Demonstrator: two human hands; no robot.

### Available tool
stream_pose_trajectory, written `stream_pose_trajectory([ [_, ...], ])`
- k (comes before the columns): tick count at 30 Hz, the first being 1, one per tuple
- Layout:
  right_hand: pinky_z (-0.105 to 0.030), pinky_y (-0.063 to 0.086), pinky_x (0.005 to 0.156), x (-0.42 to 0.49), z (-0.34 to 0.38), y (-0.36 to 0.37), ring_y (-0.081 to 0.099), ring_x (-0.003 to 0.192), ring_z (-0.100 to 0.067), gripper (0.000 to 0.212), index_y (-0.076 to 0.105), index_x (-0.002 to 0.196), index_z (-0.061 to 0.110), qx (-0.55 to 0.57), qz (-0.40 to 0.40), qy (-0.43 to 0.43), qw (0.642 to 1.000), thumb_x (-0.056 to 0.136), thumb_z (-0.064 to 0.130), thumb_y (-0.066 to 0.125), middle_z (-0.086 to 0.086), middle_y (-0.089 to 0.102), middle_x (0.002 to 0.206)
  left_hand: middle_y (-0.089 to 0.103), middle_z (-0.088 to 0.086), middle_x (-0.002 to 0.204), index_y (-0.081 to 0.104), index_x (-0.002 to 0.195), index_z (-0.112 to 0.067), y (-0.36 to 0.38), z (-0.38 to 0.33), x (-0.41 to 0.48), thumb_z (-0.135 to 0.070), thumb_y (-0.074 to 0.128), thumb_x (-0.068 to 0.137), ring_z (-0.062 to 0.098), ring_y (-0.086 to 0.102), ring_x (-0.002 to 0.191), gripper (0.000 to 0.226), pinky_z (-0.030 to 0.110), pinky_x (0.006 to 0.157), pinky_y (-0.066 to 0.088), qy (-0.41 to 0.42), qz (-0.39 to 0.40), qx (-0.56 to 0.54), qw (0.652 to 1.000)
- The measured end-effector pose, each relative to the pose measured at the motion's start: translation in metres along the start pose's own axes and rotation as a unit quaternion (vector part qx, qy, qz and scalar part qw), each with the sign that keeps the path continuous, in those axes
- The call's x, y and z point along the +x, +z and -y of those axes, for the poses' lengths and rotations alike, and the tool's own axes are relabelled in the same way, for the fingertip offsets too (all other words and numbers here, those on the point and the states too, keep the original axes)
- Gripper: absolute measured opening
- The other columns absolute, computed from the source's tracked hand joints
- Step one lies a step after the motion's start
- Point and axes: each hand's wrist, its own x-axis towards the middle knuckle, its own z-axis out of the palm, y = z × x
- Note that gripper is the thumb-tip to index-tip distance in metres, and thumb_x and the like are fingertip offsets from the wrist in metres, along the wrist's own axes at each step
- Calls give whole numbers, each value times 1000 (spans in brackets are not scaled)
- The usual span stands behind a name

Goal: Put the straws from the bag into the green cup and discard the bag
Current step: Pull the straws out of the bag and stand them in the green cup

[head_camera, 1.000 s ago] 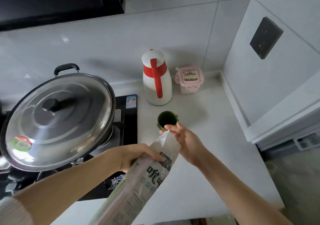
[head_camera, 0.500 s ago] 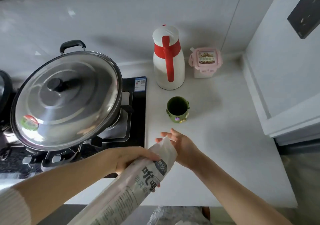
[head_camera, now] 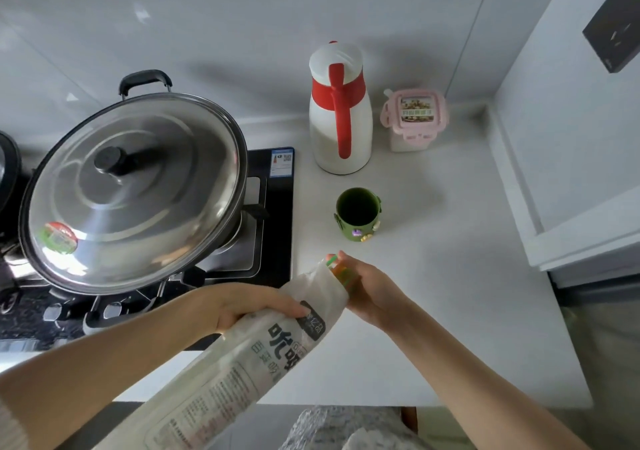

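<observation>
A long white plastic bag [head_camera: 242,363] with black print slants from the lower left up to the middle of the counter. My left hand [head_camera: 249,306] grips it just below its open mouth. Coloured straws [head_camera: 337,268], green and orange, poke out of that mouth. My right hand [head_camera: 367,287] is curled round the straw ends at the opening. The green cup [head_camera: 358,214] stands upright with nothing in it on the white counter, a short way beyond both hands.
A white and red thermos jug [head_camera: 341,114] and a pink lidded box [head_camera: 414,117] stand against the back wall. A large steel wok lid [head_camera: 135,193] covers the stove at left. The counter edge [head_camera: 346,401] runs below my arms.
The coloured straw ends now stick out of the bag mouth, and my right hand has closed round them. The view has dropped slightly, so the cup sits farther from my hands.
</observation>
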Motion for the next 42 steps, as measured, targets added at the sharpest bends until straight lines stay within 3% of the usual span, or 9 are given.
stream_pose_trajectory([
  [3, -39, 53, 87, -3, 4, 6, 60, 100, -27, 28, 49, 117, 6, 1, 7, -55, 998, 94, 23, 51, -19, 62, 112, 66, 16, 122, 61, 119, -11, 6, -6, -13, -36, 86, 57, 28, 67, 103, 72, 45, 98, 52, 58, 11, 35, 998],
  [7, -37, 50, 89, -6, 9, 14, 60, 106, -25, 54, 50, 126, 6, -30, 12, -86, 996, 83, 38, 59, -14, 64, 111, 72, 16, 105, 63, 107, -9, 9, -15, -23, -16, 72, 78, 33, 69, 94, 31, 43, 84, 58, 98, 33, 16, 994],
  [12, -36, 50, 93, -13, 17, 20, 61, 111, -23, 40, 54, 123, 10, -60, -53, -128, 989, 93, 35, 50, -10, 68, 115, 72, 18, 109, 61, 110, -9, 14, -24, -28, -17, 76, 77, 39, 67, 102, 37, 51, 92, 54, 139, -12, 64, 988],
  [17, -38, 46, 100, -21, 52, 14, 60, 115, -17, 34, 53, 113, 11, 18, -96, -226, 969, 98, 38, 40, -5, 67, 122, 74, 10, 102, 58, 107, -21, 21, -22, -27, -20, 77, 76, 22, 73, 85, 36, 37, 80, 60, 175, -56, 129, 974],
  [19, -35, 48, 95, -29, 69, 13, 63, 108, -18, 32, 46, 111, 9, 64, -96, -261, 958, 100, 37, 35, -8, 68, 117, 75, 4, 98, 57, 104, -29, 22, -18, -24, -23, 79, 73, 19, 73, 84, 38, 36, 80, 60, 198, -85, 151, 965],
  [22, -36, 53, 86, -41, 91, 16, 71, 77, -19, 26, 48, 98, 12, 153, -117, -320, 928, 98, 36, 42, -7, 73, 80, 75, 1, 96, 59, 106, -31, 23, -15, -21, -27, 81, 68, 18, 73, 85, 44, 39, 83, 59, 228, -110, 169, 953],
  [25, -20, 43, 44, -51, 121, 21, 43, 37, -7, 37, 43, 67, 18, 164, -165, -363, 902, 93, 43, 51, 6, 45, 46, 74, -1, 95, 58, 104, -32, 23, -16, -21, -27, 81, 69, 15, 72, 84, 43, 35, 82, 59, 250, -128, 179, 943],
  [27, -16, 27, 34, -55, 143, 24, 25, 32, -5, 47, 33, 57, 21, 144, -169, -381, 897, 90, 48, 53, 8, 28, 39, 73, -3, 94, 58, 105, -32, 22, -15, -21, -29, 82, 67, 14, 72, 83, 44, 33, 79, 60, 258, -143, 182, 938],
  [42, -21, 20, 40, -79, 214, 79, 20, 36, -11, 50, 29, 54, 21, 36, -157, -598, 785, 94, 42, 48, 4, 21, 45, 74, -5, 91, 59, 108, -29, 6, 4, -13, -31, 81, 68, 11, 72, 80, 46, 31, 78, 60, 266, -201, 164, 928],
])
